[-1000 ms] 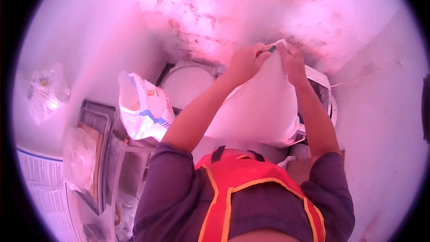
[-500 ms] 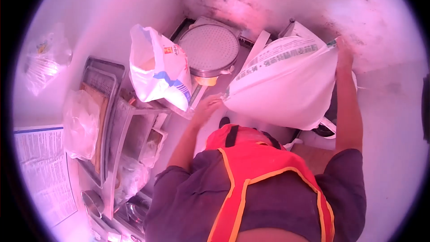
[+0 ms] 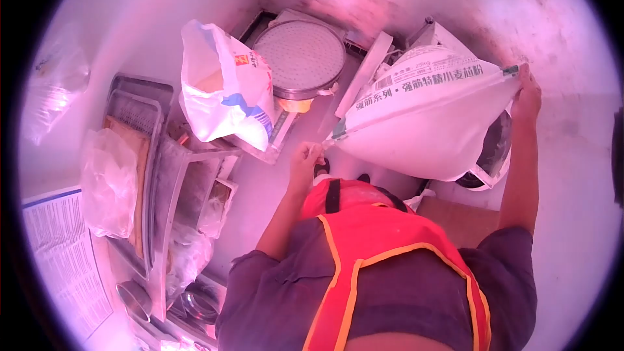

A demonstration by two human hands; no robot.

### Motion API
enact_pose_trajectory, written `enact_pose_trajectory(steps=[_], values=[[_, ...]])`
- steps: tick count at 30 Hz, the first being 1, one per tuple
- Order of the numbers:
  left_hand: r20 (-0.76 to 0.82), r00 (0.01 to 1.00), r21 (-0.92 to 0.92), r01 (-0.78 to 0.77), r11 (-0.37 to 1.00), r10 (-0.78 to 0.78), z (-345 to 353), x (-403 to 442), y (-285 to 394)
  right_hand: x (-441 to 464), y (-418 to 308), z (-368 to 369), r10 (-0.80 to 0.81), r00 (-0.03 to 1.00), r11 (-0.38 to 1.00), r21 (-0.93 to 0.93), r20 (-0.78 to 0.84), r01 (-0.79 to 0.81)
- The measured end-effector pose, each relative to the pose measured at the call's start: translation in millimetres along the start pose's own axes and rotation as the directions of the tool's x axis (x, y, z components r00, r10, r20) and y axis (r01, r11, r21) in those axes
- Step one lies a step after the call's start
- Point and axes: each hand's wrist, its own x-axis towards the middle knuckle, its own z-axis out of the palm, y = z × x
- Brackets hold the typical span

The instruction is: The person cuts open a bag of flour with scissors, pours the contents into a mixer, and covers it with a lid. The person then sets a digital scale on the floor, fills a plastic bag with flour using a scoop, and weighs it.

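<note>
A large white flour sack [image 3: 416,130], printed with green lettering, hangs stretched between my two hands in front of the red apron. Its sewn top edge has small green ends at both corners. On the left, my left hand [image 3: 305,159] is closed in a pinch at the tip of the near corner; the exact bit between the fingers is too small to make out. My right hand [image 3: 528,94] is closed around the opposite corner, higher and by the wall. The sack's body bulges below, partly covering a dark round object [image 3: 495,146].
An opened white bag [image 3: 227,91] with blue and red print stands left of a round perforated lid [image 3: 299,55] on a scale-like base. A metal rack [image 3: 172,201] with trays and plastic bags lines the left. A brown board [image 3: 455,221] lies at right.
My right hand has moved outward to the right, pulling the top edge tauter. The sack has turned so its lettering reads more plainly. My left hand has shifted slightly left and down.
</note>
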Motion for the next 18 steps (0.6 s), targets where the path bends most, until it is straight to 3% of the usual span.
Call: enact_pose_trajectory(steps=[2,5,8,12,15,16,18], values=[[-0.013,0.997,-0.066,0.072,0.995,-0.073,-3.5,2.9,-12.0,-7.9,-4.8,-5.7,0.038,0.997,0.998,0.041,0.069,-0.04],[0.244,0.969,0.296,-0.041,0.954,-0.034,-3.2,10.3,-26.1,-11.3,-3.3,-1.9,0.082,0.996,0.995,0.049,0.035,-0.084],[0.251,0.968,-0.23,0.029,0.973,0.031,32.4,28.4,-39.6,-9.4,-1.2,-3.7,0.115,0.988,0.983,0.133,0.106,-0.129],[0.103,0.989,-0.288,-0.07,0.955,0.104,75.7,47.1,-29.9,-11.1,-5.4,0.8,0.122,0.984,0.962,0.229,0.126,-0.149],[0.082,0.996,-0.473,0.069,0.878,-0.033,86.8,49.1,-13.0,-12.7,-7.7,6.8,0.133,0.979,0.914,0.362,0.157,-0.183],[-0.121,0.986,-0.413,0.058,0.909,-0.118,98.6,46.4,-1.3,-10.6,-7.3,7.1,0.14,0.973,0.89,0.407,0.185,-0.206],[-0.141,0.989,-0.301,0.008,0.953,-0.052,101.5,51.0,2.6,-3.9,-4.9,2.6,0.106,0.966,0.871,0.446,0.236,-0.204]])
